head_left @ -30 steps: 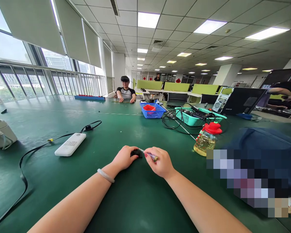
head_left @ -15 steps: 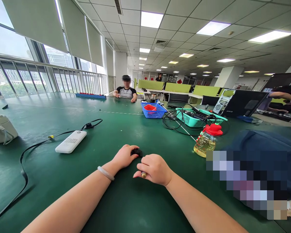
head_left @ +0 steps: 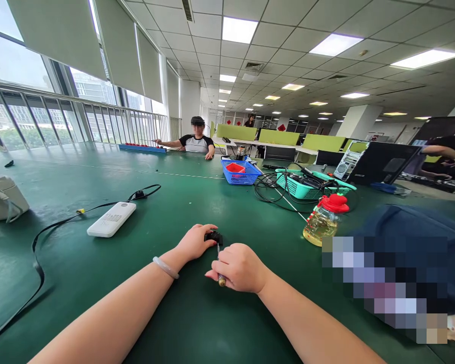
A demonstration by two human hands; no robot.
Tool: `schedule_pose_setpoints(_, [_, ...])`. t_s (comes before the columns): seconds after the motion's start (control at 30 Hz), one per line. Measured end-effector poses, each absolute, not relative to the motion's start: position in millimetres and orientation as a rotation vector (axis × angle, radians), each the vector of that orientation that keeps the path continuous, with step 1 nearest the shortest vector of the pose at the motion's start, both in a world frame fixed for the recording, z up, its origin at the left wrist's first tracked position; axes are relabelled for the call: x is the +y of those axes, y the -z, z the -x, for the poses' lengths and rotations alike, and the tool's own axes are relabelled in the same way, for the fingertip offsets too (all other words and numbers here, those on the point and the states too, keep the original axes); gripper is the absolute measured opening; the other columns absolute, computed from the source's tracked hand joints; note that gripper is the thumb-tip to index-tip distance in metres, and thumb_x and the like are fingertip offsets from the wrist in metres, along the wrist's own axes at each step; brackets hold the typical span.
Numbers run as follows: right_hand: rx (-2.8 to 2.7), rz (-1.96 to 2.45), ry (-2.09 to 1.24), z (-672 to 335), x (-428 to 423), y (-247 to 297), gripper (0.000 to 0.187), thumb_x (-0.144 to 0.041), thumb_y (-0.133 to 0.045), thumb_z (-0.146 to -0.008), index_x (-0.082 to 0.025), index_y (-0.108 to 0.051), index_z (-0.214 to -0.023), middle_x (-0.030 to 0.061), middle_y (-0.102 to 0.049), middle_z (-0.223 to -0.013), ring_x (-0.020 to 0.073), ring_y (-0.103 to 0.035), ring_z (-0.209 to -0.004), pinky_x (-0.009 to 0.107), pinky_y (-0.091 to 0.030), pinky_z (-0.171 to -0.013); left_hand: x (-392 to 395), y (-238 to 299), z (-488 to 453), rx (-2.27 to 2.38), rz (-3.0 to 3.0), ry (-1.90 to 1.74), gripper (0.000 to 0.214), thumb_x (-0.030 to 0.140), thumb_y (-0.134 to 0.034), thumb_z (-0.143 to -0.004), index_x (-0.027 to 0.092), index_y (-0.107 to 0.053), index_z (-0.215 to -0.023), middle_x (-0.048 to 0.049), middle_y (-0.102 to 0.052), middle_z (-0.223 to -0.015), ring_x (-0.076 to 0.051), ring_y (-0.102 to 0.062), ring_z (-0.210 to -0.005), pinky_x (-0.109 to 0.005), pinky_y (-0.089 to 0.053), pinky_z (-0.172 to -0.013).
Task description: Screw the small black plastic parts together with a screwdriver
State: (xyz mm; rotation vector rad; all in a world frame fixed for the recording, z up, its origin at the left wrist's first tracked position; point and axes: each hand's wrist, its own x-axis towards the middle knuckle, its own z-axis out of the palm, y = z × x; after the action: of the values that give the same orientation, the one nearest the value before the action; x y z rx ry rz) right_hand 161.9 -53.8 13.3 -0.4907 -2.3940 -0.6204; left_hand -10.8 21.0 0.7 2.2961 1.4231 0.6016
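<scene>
In the head view, a small black part [head_left: 214, 237] rests on the green table, its exact kind too small to make out. My left hand [head_left: 197, 241] is closed on it, thumb on the near side and fingers over the far side. A slim screwdriver [head_left: 222, 280] with a brownish handle end is gripped in my right hand [head_left: 238, 268]. Its thin metal shaft points away from me, and the tip reaches the near edge of the black part. Part of the handle is hidden by my right fingers.
A white power bank [head_left: 111, 219] and a black strap [head_left: 41, 235] lie left. To the right stand a red-lidded bottle [head_left: 321, 225], a teal basket [head_left: 301, 187] of cables and a dark blue bag [head_left: 413, 227]. A blue basket [head_left: 239, 174] stands farther back. Another person [head_left: 197, 141] sits opposite.
My right hand has shifted slightly left and down, so the screwdriver's shaft now shows. My left index finger has lifted and straightened a little. The person opposite has reached an arm toward the blue rack.
</scene>
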Motion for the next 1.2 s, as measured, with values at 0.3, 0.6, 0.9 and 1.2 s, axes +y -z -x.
schedule_pose_setpoints(0.3, [-2.449,0.533,0.614,-156.7,-53.5,-9.4,0.043,-0.045,-0.049,-0.091,-0.019,-0.055,-0.058,-0.0001,-0.049,-0.054,0.0127,-0.040,-0.052,0.029,-0.022,-0.053,19.9,-0.7,9.8,1.418,-2.324,-0.619,0.039,0.022,-0.061,-0.079,0.024,-0.064,-0.118,-0.0059,-0.068,-0.112,-0.024,-0.056,-0.113,-0.035,-0.045,-0.101])
schedule_pose_setpoints(0.6, [-2.532,0.626,0.642,-147.3,-58.1,-3.6,0.035,-0.040,-0.051,-0.090,-0.019,-0.057,-0.062,0.0005,-0.053,-0.056,0.0133,-0.042,-0.052,0.030,-0.021,-0.053,23.4,2.5,10.8,1.439,-2.314,-0.583,0.040,0.025,-0.062,-0.079,0.027,-0.063,-0.119,-0.0048,-0.067,-0.114,-0.024,-0.057,-0.114,-0.035,-0.044,-0.102])
schedule_pose_setpoints(0.9, [-2.366,0.683,0.661,-150.8,-57.8,-10.2,0.035,-0.034,-0.046,-0.093,-0.019,-0.056,-0.062,0.0008,-0.053,-0.057,0.0129,-0.042,-0.052,0.030,-0.021,-0.054,24.3,4.9,11.4,1.431,-2.325,-0.580,0.039,0.025,-0.059,-0.081,0.028,-0.063,-0.120,-0.0051,-0.066,-0.114,-0.023,-0.058,-0.110,-0.035,-0.044,-0.101])
schedule_pose_setpoints(1.2, [-2.543,0.823,0.617,-144.2,-59.4,-3.5,0.031,-0.033,-0.047,-0.092,-0.018,-0.058,-0.068,0.0027,-0.058,-0.063,0.0140,-0.049,-0.057,0.031,-0.022,-0.054,25.1,5.9,11.2,1.441,-2.322,-0.567,0.040,0.023,-0.059,-0.081,0.029,-0.062,-0.121,-0.0044,-0.066,-0.114,-0.022,-0.056,-0.113,-0.035,-0.043,-0.102])
